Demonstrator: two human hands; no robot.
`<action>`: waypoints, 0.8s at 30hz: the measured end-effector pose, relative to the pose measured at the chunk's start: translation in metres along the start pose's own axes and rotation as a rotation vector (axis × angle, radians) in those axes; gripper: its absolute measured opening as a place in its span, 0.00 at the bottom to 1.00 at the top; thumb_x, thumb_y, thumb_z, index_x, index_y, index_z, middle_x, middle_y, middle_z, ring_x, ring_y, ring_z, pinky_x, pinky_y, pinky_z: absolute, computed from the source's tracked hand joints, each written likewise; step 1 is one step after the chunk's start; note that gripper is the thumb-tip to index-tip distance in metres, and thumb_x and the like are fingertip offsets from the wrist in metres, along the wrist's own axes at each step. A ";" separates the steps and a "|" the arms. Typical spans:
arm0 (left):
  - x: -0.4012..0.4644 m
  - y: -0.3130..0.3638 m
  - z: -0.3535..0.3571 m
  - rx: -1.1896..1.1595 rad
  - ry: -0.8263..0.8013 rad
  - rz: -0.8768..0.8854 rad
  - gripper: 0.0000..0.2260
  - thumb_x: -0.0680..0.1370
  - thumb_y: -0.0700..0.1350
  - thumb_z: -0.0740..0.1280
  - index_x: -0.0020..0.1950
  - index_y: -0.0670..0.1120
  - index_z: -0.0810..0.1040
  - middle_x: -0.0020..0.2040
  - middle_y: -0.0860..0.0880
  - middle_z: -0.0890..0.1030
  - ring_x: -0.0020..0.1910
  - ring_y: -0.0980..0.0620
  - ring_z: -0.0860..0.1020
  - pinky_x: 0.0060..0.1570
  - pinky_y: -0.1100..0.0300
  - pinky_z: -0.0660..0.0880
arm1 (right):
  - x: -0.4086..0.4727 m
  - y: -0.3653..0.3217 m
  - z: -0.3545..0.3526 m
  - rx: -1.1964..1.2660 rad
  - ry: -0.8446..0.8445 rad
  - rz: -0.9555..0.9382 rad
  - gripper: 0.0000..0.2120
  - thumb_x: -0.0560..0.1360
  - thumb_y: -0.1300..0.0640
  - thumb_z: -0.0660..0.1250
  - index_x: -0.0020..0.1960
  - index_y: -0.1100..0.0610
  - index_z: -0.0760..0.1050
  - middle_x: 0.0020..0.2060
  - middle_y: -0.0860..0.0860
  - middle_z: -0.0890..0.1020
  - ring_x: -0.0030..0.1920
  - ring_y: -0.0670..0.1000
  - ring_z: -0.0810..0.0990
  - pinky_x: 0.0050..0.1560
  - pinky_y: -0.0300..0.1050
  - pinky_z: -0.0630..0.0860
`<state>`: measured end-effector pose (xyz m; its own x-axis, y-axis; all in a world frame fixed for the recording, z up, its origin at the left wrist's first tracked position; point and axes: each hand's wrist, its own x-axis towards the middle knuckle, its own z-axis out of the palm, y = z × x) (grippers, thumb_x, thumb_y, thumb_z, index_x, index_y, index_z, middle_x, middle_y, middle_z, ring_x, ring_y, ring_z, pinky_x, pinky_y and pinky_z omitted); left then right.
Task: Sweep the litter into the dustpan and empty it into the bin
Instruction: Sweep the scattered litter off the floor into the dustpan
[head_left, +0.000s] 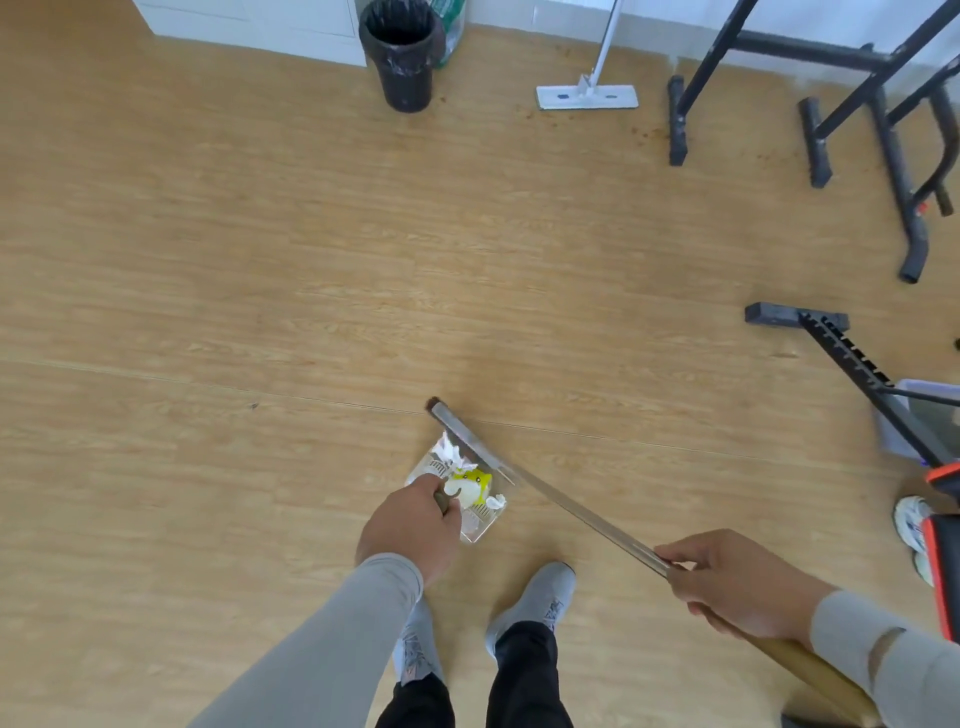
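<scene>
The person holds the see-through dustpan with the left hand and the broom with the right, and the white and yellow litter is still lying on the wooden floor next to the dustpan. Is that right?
Not quite. The head view shows the white and yellow crumpled litter already inside the clear plastic dustpan, not beside it on the floor. The rest holds: the left hand grips the dustpan's handle, and the right hand grips the long-handled broom.

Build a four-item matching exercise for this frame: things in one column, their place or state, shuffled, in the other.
Things:
1. dustpan
2. broom
3. bin
4. flat mop

Places or states:
A. black-lined, against the far wall
B. gripped by the left hand, holding white and yellow litter
C. white head flat on the floor, right of the bin
D. handle gripped by the right hand

Pairs: 1-B, 2-D, 3-A, 4-C
</scene>
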<state>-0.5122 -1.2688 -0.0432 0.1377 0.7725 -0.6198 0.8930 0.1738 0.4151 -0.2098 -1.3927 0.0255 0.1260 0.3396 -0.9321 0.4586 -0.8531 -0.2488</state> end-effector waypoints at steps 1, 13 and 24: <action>-0.001 0.000 0.001 0.001 0.002 0.004 0.06 0.80 0.52 0.62 0.51 0.52 0.76 0.40 0.54 0.80 0.40 0.50 0.80 0.43 0.53 0.80 | -0.003 -0.001 -0.002 0.000 0.017 0.009 0.19 0.77 0.61 0.65 0.65 0.49 0.75 0.29 0.53 0.79 0.25 0.52 0.71 0.29 0.42 0.69; -0.006 -0.011 0.005 0.012 0.022 0.025 0.09 0.80 0.53 0.62 0.57 0.52 0.77 0.47 0.51 0.82 0.45 0.46 0.80 0.45 0.54 0.78 | -0.002 -0.005 -0.002 -0.210 0.197 0.071 0.17 0.77 0.56 0.66 0.66 0.50 0.78 0.34 0.52 0.84 0.26 0.50 0.78 0.33 0.44 0.77; -0.004 -0.012 0.006 0.004 0.023 0.024 0.03 0.80 0.52 0.63 0.48 0.55 0.73 0.40 0.53 0.79 0.41 0.47 0.80 0.40 0.55 0.77 | 0.034 -0.023 0.009 -0.405 0.318 0.110 0.12 0.77 0.53 0.64 0.55 0.55 0.81 0.39 0.54 0.86 0.33 0.54 0.81 0.33 0.43 0.76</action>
<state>-0.5211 -1.2775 -0.0504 0.1493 0.7902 -0.5944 0.8913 0.1527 0.4269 -0.2242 -1.3650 -0.0025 0.4245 0.4143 -0.8051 0.7232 -0.6901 0.0261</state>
